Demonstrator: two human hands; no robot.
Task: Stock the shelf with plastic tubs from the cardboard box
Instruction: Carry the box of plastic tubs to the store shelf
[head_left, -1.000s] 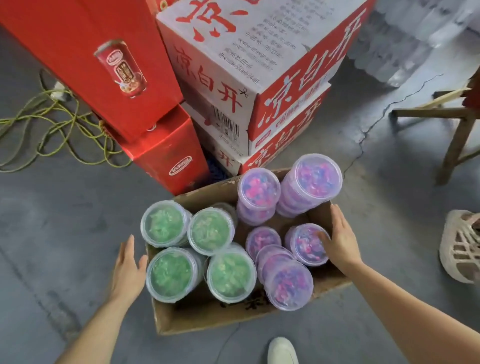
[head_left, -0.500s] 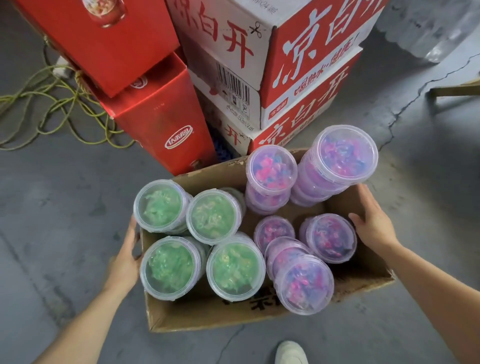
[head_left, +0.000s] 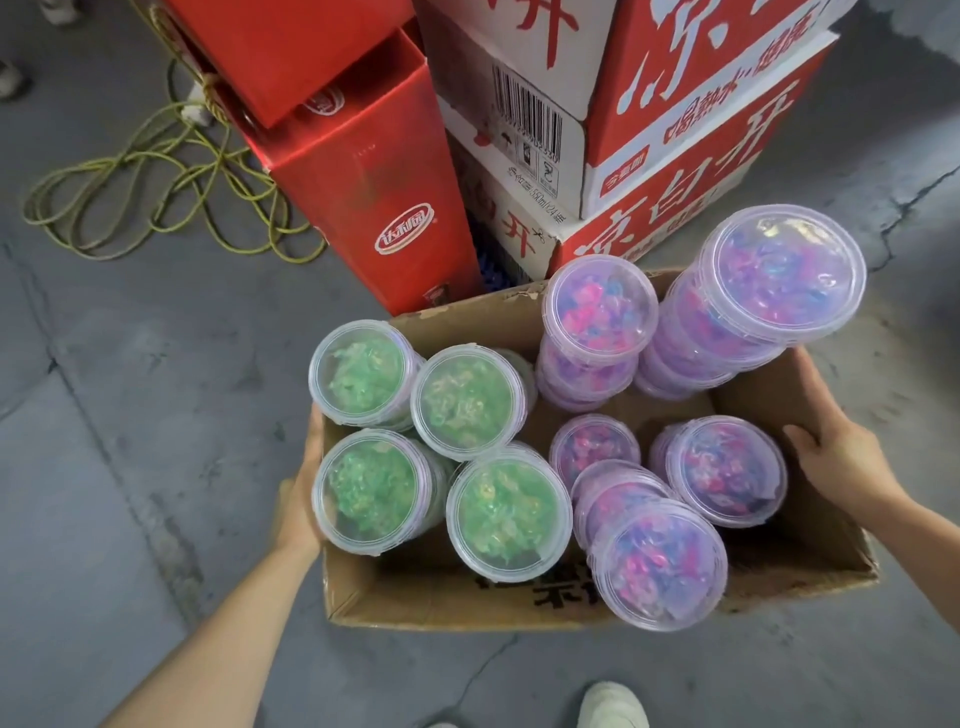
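box: open cardboard box (head_left: 810, 571) on grey concrete floor (head_left: 130, 415), top flaps gone or folded, black print on the near wall.
green tubs: four stacks of clear plastic tubs with green contents fill the left half of the box; nearest lid (head_left: 509, 517), others at (head_left: 382, 488), (head_left: 467, 397), (head_left: 363, 374).
purple tubs: stacks with pink-purple-blue contents fill the right half; two tall stacks at the far wall (head_left: 602, 306) and (head_left: 784, 273), the right one leaning outward; shorter ones nearer, (head_left: 727, 470), (head_left: 595, 449), and a leaning stack at the near wall (head_left: 660, 564).
left hand: left hand (head_left: 298, 499) pressed flat against the box's left outer wall, fingers up along the edge, partly hidden behind a green tub.
right hand: right hand (head_left: 841, 462) on the right wall, fingers curled over the rim, gripping it.
behind box: red cartons (head_left: 374, 171) stacked at left; red-and-white cartons (head_left: 675, 156) with a barcode at right.
floor extras: yellow-green cord (head_left: 156, 182) coiled at far left; pale shoe (head_left: 613, 704) at bottom edge.
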